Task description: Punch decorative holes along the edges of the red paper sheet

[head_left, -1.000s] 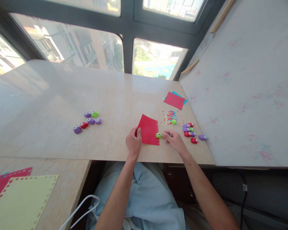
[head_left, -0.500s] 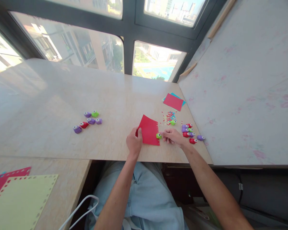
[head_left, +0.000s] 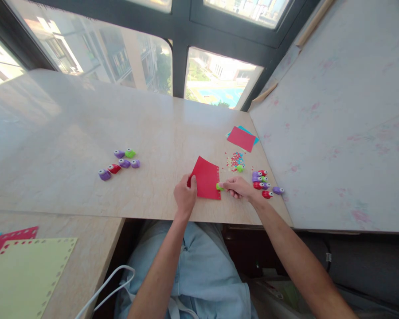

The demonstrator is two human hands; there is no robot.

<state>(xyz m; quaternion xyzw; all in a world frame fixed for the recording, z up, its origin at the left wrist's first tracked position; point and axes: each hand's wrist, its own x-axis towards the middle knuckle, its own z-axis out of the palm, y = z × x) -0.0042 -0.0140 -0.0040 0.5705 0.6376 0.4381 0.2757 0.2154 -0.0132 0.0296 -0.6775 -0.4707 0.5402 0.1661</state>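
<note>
A red sheet of paper (head_left: pixel 205 179) with small holes along its right edge is pinched at its left side by my left hand (head_left: pixel 185 195). At that right edge sits a green craft punch (head_left: pixel 218 186). My right hand (head_left: pixel 237 187) is closed on the punch, its thumb over the top and its other fingers curled. Punched paper bits (head_left: pixel 236 159) in red, blue and pale colours lie scattered beyond my right hand, with a second green punch (head_left: pixel 240 168) beside them.
Several purple, red and green punches (head_left: pixel 260 179) cluster at the right. Another group of punches (head_left: pixel 119 163) stands at the left. Red and blue paper (head_left: pixel 241 138) lies near the wall. A pale yellow sheet with punched edges (head_left: pixel 33 270) rests at lower left, near a white cable (head_left: pixel 106 283).
My right thumb has moved left onto the top of the green punch, covering its button. The view has shifted slightly; my left hand still holds the red sheet.
</note>
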